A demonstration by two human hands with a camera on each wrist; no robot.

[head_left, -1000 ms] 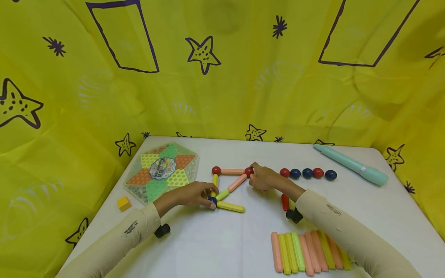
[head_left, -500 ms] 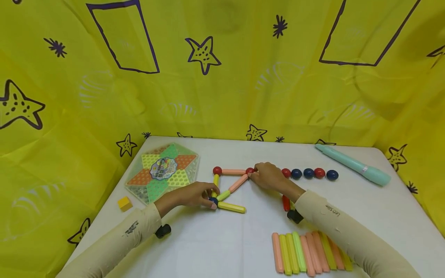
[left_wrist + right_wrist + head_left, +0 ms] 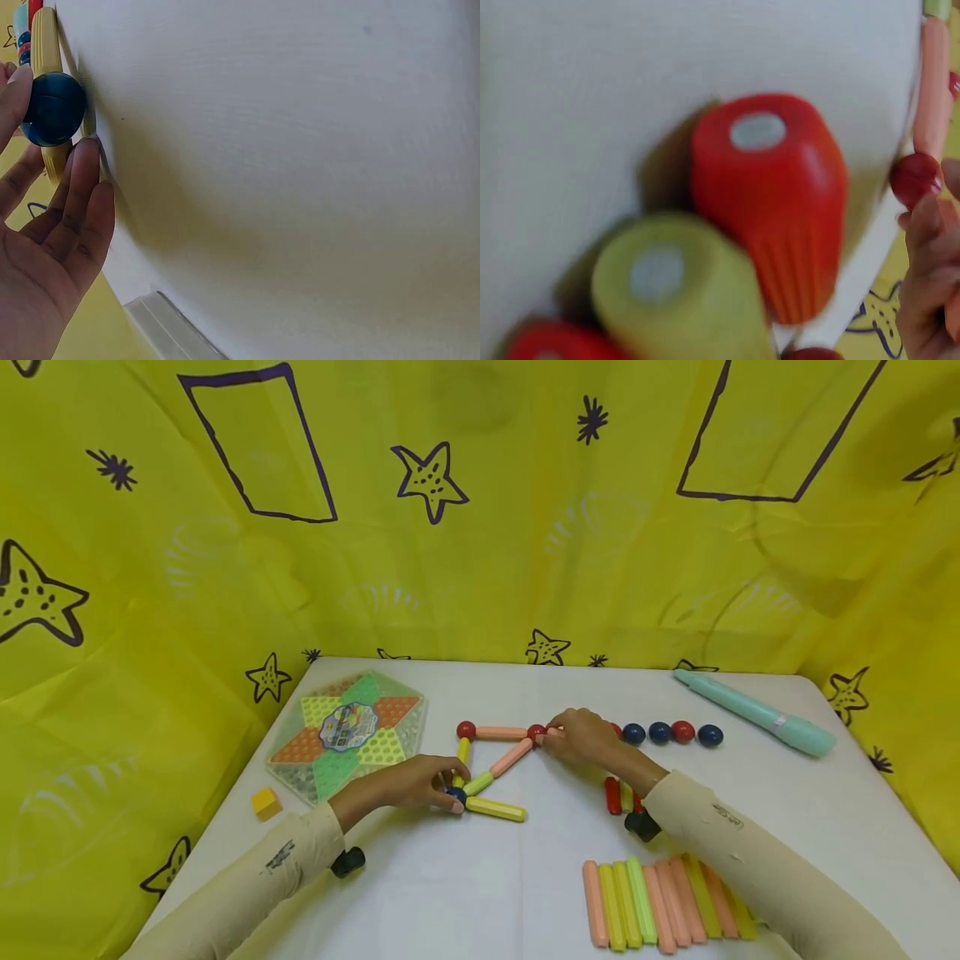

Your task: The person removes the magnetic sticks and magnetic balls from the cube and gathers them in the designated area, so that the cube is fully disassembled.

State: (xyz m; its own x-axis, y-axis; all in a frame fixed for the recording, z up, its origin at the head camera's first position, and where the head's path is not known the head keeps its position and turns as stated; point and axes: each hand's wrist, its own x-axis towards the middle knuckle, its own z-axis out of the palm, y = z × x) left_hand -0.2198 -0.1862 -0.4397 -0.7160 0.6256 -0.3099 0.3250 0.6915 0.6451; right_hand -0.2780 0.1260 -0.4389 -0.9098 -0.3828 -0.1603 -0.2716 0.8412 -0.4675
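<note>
Thumb and fingers of my left hand pinch a blue ball at the near corner of a stick-and-ball frame. From that ball run a yellow stick, another yellow stick up to a red ball, and a slanting green-and-pink stick. A pink stick joins the first red ball to a second red ball. At the second ball's right side, my right hand pinches a pink stick, mostly hidden by the fingers.
Red and blue balls form a row at the right. Short red and yellow sticks lie below them. Longer sticks lie in front. A teal tube, a Chinese checkers board and a yellow cube are also present.
My right hand has shifted slightly right from the second red ball, and the pink stick end now shows between its fingers and the ball. My left hand stays on the blue ball.
</note>
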